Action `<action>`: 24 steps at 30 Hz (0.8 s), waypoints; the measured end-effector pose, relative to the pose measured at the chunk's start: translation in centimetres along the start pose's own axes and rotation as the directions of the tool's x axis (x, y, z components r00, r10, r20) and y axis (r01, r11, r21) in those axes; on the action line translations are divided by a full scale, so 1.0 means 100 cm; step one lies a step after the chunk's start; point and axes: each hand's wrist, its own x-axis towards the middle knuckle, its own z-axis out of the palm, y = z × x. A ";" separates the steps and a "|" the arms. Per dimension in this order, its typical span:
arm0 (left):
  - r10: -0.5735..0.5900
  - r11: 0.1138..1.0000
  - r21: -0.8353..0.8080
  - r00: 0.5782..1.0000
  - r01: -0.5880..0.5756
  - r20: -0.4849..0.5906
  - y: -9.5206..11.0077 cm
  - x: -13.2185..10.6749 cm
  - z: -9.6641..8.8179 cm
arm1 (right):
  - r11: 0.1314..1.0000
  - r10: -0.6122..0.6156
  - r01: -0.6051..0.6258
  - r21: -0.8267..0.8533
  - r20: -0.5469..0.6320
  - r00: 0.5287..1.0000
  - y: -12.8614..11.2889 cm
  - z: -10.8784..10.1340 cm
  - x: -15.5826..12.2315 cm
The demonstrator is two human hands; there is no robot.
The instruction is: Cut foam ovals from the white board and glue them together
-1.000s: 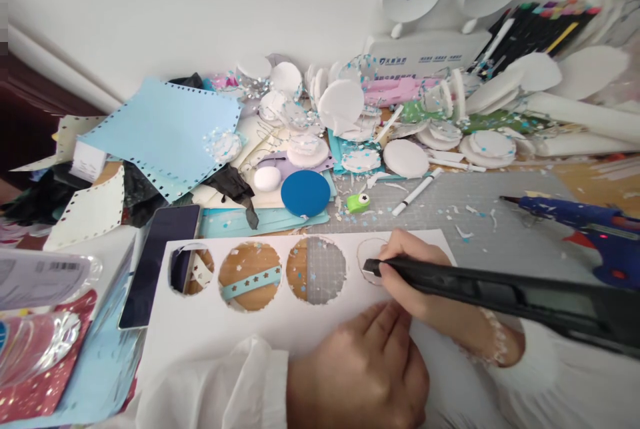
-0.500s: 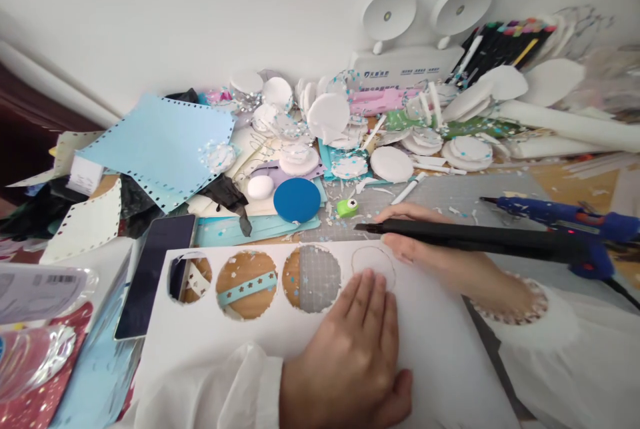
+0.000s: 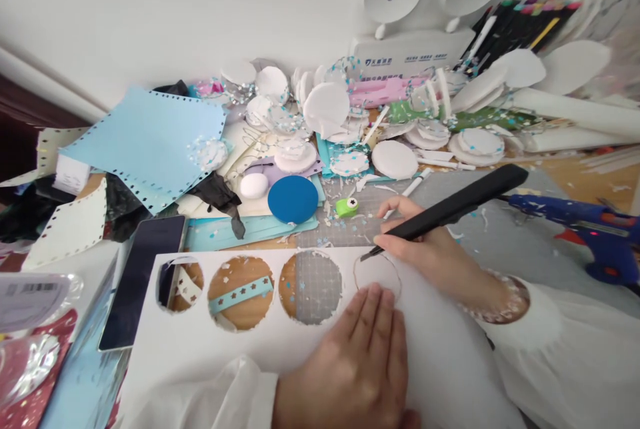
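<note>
A white foam board (image 3: 430, 356) lies in front of me, with three round holes cut along its far side. To the right of the holes, a circle outline (image 3: 357, 276) is marked on it. My left hand (image 3: 345, 356) lies flat on the board, its fingertips over the near part of that circle. My right hand (image 3: 425, 249) grips a black utility knife (image 3: 450, 206), handle slanting up to the right. The knife's tip is at the upper left of the outline; whether it has pierced the board I cannot tell.
Beyond the board are a blue round lid (image 3: 293, 199), a green star punch (image 3: 347, 206) and a white egg-shaped piece (image 3: 254, 185). A blue glue gun (image 3: 575, 212) rests at right, a phone (image 3: 143, 276) at left. White foam discs (image 3: 326, 108) crowd the back.
The knife has swung from nearly level to a steep slant, and its tip has come down to the circle outline. My left hand stays flat; the view has shifted slightly.
</note>
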 end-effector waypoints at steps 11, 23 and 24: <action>-0.016 1.000 -0.016 1.000 0.016 -0.008 0.002 0.000 0.000 | 0.998 -0.054 0.055 -0.023 0.028 0.998 0.000 0.006 -0.001; -0.023 1.000 -0.015 1.000 0.023 0.017 0.000 0.001 0.000 | 0.983 -0.149 0.169 -0.070 0.227 0.962 0.007 -0.007 0.004; -0.021 1.000 -0.012 1.000 0.021 0.023 0.000 0.002 -0.001 | 0.982 -0.152 0.174 -0.074 0.245 0.958 0.009 -0.009 0.005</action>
